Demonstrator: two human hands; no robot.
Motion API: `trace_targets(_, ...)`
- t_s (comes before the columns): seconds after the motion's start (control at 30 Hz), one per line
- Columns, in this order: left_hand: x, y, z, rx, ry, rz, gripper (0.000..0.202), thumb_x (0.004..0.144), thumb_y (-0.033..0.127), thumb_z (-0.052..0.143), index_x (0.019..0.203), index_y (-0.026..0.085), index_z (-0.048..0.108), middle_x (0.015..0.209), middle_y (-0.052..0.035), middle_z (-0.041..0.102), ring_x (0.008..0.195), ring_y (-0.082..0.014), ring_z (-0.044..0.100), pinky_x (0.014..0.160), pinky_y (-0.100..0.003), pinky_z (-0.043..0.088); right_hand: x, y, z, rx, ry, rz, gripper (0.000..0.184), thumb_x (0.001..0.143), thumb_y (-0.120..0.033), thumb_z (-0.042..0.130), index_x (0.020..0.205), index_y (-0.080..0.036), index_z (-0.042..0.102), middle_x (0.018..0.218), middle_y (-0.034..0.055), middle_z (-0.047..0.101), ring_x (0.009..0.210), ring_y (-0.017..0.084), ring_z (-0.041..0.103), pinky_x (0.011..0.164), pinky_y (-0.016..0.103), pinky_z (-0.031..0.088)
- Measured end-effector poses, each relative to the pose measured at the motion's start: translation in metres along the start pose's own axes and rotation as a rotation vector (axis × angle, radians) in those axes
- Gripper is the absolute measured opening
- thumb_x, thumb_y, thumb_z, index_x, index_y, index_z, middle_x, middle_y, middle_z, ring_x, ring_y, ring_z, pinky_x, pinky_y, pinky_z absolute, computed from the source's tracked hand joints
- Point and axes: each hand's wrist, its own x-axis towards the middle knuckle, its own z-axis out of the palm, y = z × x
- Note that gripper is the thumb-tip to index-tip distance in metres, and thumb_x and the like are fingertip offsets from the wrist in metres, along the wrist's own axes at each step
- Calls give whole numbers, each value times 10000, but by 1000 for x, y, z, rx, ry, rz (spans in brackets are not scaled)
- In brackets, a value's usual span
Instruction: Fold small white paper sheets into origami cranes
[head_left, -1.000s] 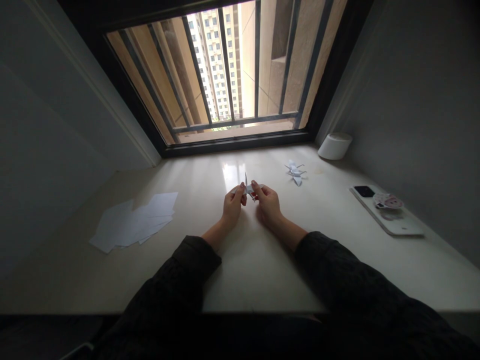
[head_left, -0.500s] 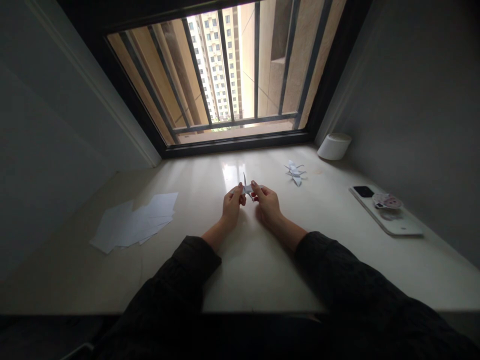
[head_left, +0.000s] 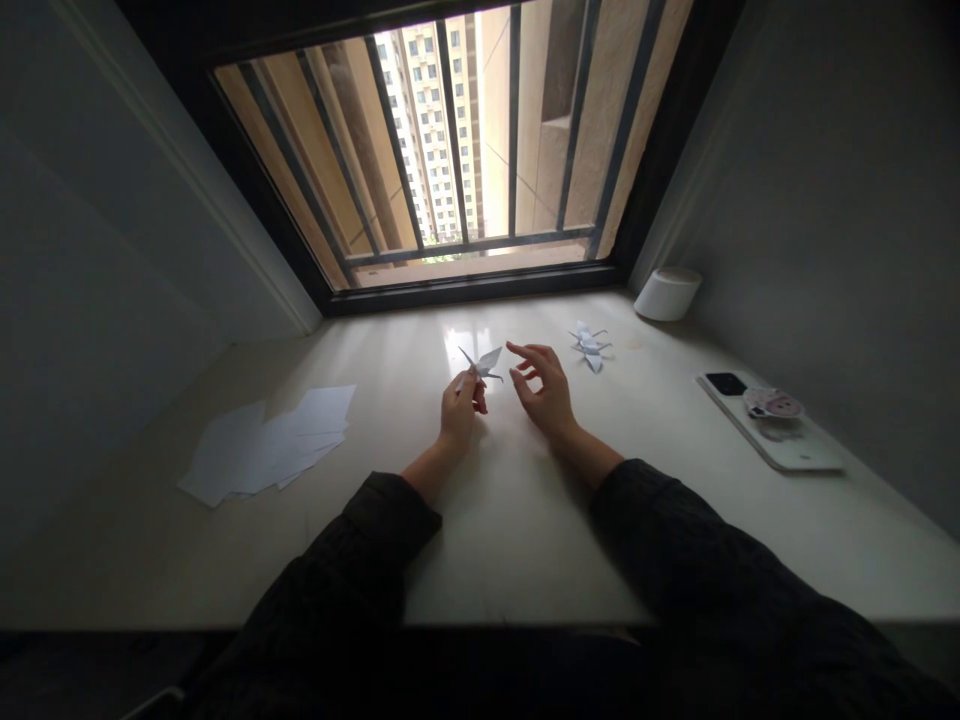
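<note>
A folded white paper crane (head_left: 487, 362) is pinched between the thumb and fingers of my left hand (head_left: 459, 408), just above the pale sill. One wing points up to the right, and thin pointed ends stick out on both sides. My right hand (head_left: 546, 392) is just to the right of it, thumb and fingers apart, holding nothing and not touching the paper. Farther right, folded paper cranes (head_left: 590, 346) lie close together on the sill; their exact number is hard to tell.
Loose white paper sheets (head_left: 262, 445) overlap on the left of the sill (head_left: 495, 550). On the right lies a phone (head_left: 799, 450) with a round grip on its back. A white cylindrical object (head_left: 669, 294) stands in the back right corner, near the barred window (head_left: 480, 150).
My right hand has let go of the paper crane and moved slightly right, its fingers opening. The crane, still in my left hand, has turned, and its wing now shows spread.
</note>
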Motion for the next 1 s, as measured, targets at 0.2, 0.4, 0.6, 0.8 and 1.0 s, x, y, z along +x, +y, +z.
trace_targets(0.2,-6,2,2,53,-154,-11,454,789,606,540,688,164,561,533,34,451,466,-79,419,468,-222,366,3,5,-6,-86,-46,-95,249,821,-320,617,1054,-345,700,1148,39,619,978,222,576,906,432,471)
trace_targets(0.4,-5,0,-2,258,-208,55,386,641,422,771,906,172,644,689,-2,619,621,-119,592,577,-234,454,6,12,-7,19,-5,-16,191,811,-339,635,976,-326,730,1091,33,681,1048,233,582,946,439,446)
trace_targets(0.6,1,3,-8,99,-130,132,488,656,290,775,1105,200,604,899,-57,694,806,-168,660,735,-285,512,7,15,-5,120,-91,7,175,777,-350,673,935,-323,741,1082,42,697,1070,245,583,916,434,458)
trace_targets(0.8,-1,5,-6,4,-147,160,255,666,253,751,871,182,619,838,-35,699,745,-155,659,698,-276,514,7,11,-6,109,-143,-22,185,786,-295,655,948,-333,738,1071,35,700,1050,236,592,930,433,452)
trace_targets(1.0,-1,4,-5,-6,-188,152,250,669,266,746,887,165,675,841,-55,712,801,-188,676,762,-317,522,7,13,-7,85,-162,-41,200,775,-267,654,944,-328,742,1032,32,702,1013,231,594,897,410,470)
